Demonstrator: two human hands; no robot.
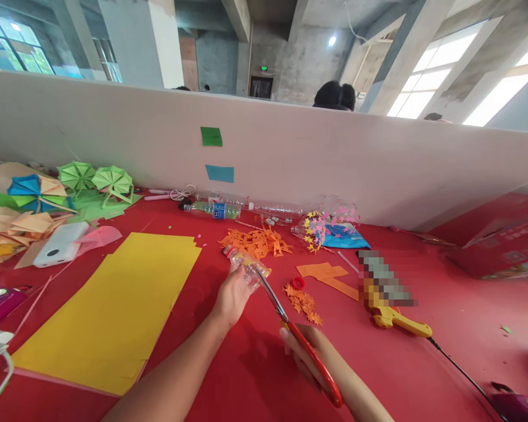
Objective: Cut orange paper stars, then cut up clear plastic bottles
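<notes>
In the middle of the red table, my left hand point(234, 296) is closed around a clear plastic bottle piece point(249, 265) with a red-ringed neck pointing up and left. My right hand point(305, 351) grips red-handled scissors point(314, 358). Their metal blades reach up to the bottle's near side; whether they cut into it I cannot tell. Just right of the scissors lie small orange paper stars point(305, 305) and a red cap ring point(297, 283). Behind the bottle is a heap of orange paper scraps point(261, 240).
Yellow paper sheets point(110, 310) lie to the left, with folded green paper umbrellas point(113, 180) behind. Plastic bottles point(220, 210) and a star-covered clear piece point(314, 228) sit along the white partition point(264, 152). A yellow glue gun point(396, 319) with a cord rests at right.
</notes>
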